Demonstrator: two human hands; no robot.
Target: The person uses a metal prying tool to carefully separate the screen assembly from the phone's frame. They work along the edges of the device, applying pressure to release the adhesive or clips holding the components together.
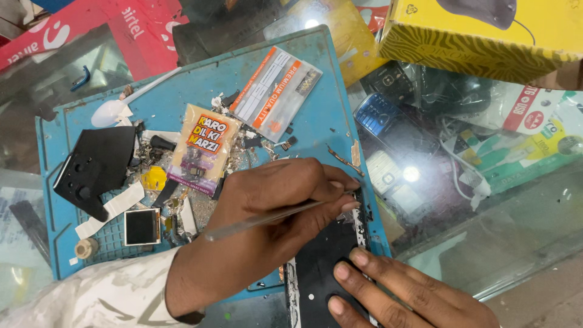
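Scattered parts [176,182] and packets [203,149] crowd the blue mat's [316,109] left; its upper right lies open.

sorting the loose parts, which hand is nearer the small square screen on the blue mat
Left. The left hand with the metal tool is just beside the small screen; the right hand presses the black phone farther away.

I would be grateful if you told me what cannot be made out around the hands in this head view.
- Tip of the metal tool: hidden behind the fingers of the left hand.
- Black device: lower end cut off by the bottom edge, partly covered by the right hand.
- Small parts heaped on the blue mat: too small to tell apart.
- Phones under glass: blurred by glare.
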